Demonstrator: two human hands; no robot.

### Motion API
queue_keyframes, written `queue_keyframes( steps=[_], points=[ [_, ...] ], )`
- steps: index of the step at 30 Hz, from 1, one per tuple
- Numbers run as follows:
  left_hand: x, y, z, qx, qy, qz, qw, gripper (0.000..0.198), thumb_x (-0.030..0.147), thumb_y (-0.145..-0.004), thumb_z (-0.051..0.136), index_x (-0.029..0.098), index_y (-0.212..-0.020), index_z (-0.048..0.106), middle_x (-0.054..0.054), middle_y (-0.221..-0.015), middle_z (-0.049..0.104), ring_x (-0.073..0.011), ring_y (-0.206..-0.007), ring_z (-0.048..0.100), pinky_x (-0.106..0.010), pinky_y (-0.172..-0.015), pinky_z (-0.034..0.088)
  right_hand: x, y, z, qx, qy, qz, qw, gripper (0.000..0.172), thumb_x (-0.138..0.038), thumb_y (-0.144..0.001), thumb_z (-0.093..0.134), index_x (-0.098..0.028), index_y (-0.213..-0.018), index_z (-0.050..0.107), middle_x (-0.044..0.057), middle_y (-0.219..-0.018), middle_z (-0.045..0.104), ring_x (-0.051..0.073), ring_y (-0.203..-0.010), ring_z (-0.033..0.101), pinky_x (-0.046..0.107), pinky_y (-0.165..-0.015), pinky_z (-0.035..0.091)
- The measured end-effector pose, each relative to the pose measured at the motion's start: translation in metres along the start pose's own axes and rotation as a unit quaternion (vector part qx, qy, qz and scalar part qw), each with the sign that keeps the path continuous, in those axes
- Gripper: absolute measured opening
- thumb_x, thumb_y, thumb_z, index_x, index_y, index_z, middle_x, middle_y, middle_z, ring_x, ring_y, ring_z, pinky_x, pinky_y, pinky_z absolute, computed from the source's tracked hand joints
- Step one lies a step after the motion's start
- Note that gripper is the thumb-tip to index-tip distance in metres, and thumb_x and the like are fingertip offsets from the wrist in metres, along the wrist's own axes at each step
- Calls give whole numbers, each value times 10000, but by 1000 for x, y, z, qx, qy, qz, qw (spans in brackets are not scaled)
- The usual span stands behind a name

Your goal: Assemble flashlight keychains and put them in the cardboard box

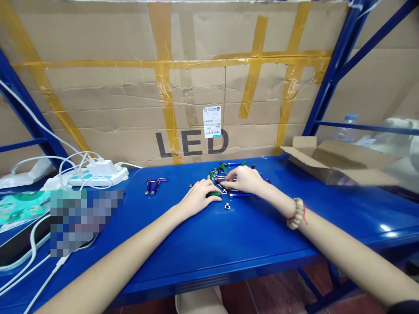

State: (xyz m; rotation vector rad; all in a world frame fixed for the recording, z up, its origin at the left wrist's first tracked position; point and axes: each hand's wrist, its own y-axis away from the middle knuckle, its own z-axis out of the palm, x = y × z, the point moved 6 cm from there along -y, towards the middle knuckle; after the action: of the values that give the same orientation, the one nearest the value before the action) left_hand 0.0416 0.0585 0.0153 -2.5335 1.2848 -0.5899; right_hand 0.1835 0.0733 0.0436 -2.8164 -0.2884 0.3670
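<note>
A loose pile of small coloured metal tubes, with shiny clips among them, lies on the blue table in front of me. At the pile's left edge my left hand (197,197) rests low, its thumb and fingers closed around a green tube (214,194). Over the middle of the pile my right hand (246,179) is bent down in a pinch. A small red piece shows by its fingertips, but what they grip is unclear. Below that hand lies a blue tube (240,196). Nearer to me sits a small silver metal piece (227,206).
Two purple tubes with clips (152,187) lie apart on the left. A white power strip (113,175) with cables and a blurred-out item (87,222) occupy the table's left side. An open cardboard box (327,163) stands at the right. Large taped cardboard (131,100) stands behind.
</note>
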Motion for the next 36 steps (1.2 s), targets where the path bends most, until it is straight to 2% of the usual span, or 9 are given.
queue_keyframes(
  steps=[5, 10, 12, 15, 18, 23, 26, 31, 36],
  points=[
    [1, 1, -1, -13, 8, -19, 1000, 199, 364, -801, 572, 254, -944, 655, -14, -922, 601, -186, -908, 512, -348, -836, 386, -2, 2, 8, -25, 7, 13, 1000, 135, -358, -642, 650, -258, -720, 696, -6, -767, 703, 194, -782, 638, 265, -601, 433],
    [2, 2, -3, -5, 6, -16, 1000, 219, 383, -790, 584, 284, -979, 632, 1, -949, 610, -194, -946, 517, -366, -863, 365, 3, -2, -5, 45, -51, -1, 998, 183, -372, -724, 587, -232, -796, 680, 5, -779, 701, 171, -761, 637, 247, -603, 442],
    [3, 4, -9, 35, 4, -20, 999, 327, 397, -767, 609, 270, -1067, 583, -14, -995, 602, -201, -963, 512, -360, -862, 371, 4, -2, -15, 105, -99, -19, 989, 241, -391, -790, 529, -224, -910, 655, 10, -811, 695, 159, -743, 631, 251, -627, 448],
    [6, 10, -27, 170, -22, -38, 984, 480, 360, -800, 581, 226, -1237, 437, -67, -1130, 539, -211, -1019, 484, -353, -868, 376, -7, 2, -25, 174, -148, -98, 969, 284, -372, -862, 454, -201, -1029, 607, 38, -917, 670, 158, -803, 614, 265, -699, 453],
    [12, 17, -40, 270, -75, -38, 959, 493, 271, -839, 529, 194, -1298, 365, -105, -1243, 462, -227, -1123, 422, -361, -925, 338, -28, 11, -23, 170, -150, -205, 952, 257, -322, -887, 440, -203, -1048, 602, 52, -955, 641, 157, -855, 594, 274, -745, 451],
    [11, 11, -25, 192, -54, -30, 979, 441, 214, -863, 467, 180, -1296, 388, -83, -1090, 588, -209, -1006, 511, -347, -875, 374, -52, 22, -13, 118, -181, -308, 927, 208, -300, -856, 517, -195, -1007, 615, 56, -939, 640, 150, -841, 595, 266, -747, 467],
    [1, 9, -20, 172, -15, -67, 983, 336, 173, -890, 398, 189, -1215, 484, -54, -951, 650, -193, -864, 563, -338, -807, 401, -47, 19, -16, 133, -223, -279, 925, 226, -317, -788, 609, -174, -963, 628, 51, -878, 662, 147, -768, 608, 251, -681, 482],
    [-9, 9, -23, 202, 63, -88, 973, 338, 123, -881, 368, 208, -1179, 501, -46, -1063, 624, -187, -953, 568, -329, -837, 415, -35, 11, -16, 111, -280, -210, 930, 215, -312, -824, 551, -174, -950, 659, 33, -809, 667, 70, -460, 520, 220, -496, 450],
    [-5, 10, -25, 224, 139, -76, 962, 287, 171, -874, 388, 210, -1135, 499, -55, -1112, 582, -175, -996, 555, -288, -852, 432, -36, 12, -16, 115, -323, -199, 918, 236, -332, -835, 521, -183, -926, 680, 32, -774, 653, 74, -457, 530, 231, -513, 462]
  ],
)
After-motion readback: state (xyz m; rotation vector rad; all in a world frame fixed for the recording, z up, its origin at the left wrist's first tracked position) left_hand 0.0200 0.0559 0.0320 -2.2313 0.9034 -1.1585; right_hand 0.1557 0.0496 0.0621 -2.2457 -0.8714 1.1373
